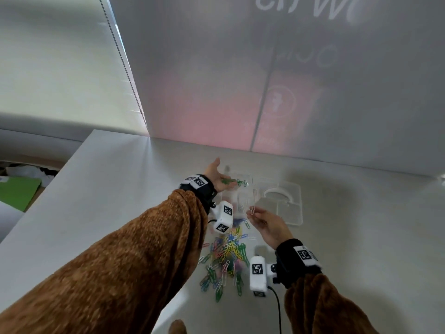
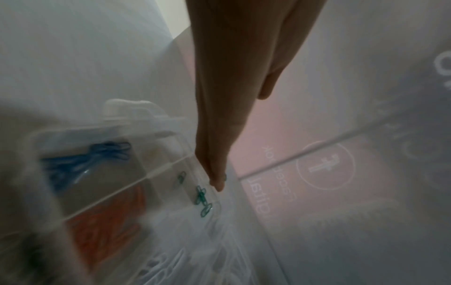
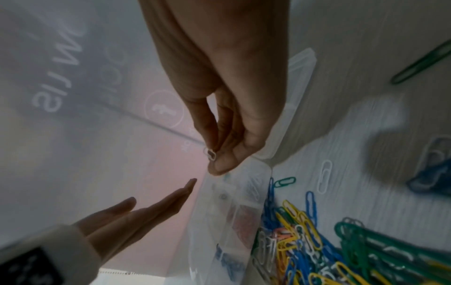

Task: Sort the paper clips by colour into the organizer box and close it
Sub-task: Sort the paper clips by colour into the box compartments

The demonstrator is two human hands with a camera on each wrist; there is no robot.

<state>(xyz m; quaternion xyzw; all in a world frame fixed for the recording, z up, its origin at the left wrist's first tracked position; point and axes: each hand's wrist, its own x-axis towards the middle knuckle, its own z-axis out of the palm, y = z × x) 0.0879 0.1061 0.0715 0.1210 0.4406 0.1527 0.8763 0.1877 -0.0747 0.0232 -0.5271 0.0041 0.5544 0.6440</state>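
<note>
My left hand (image 1: 215,175) is stretched flat, palm up, over the far end of the clear organizer box (image 1: 251,189). Green paper clips (image 1: 240,182) lie at its fingers and in the compartment below. The left wrist view shows straight fingers (image 2: 217,181) above green clips (image 2: 201,194), beside compartments of blue clips (image 2: 85,162) and orange clips (image 2: 109,221). My right hand (image 1: 252,213) pinches a white paper clip (image 3: 211,154) between thumb and fingertips above the box's near end. The mixed pile of coloured clips (image 1: 228,256) lies on the table nearer to me.
The box's clear lid (image 1: 281,206) lies open flat to the right of the box. A translucent panel (image 1: 265,80) stands right behind the box. The table's left edge (image 1: 60,169) drops off to a lower area. A cable (image 1: 278,309) trails from the right wrist camera.
</note>
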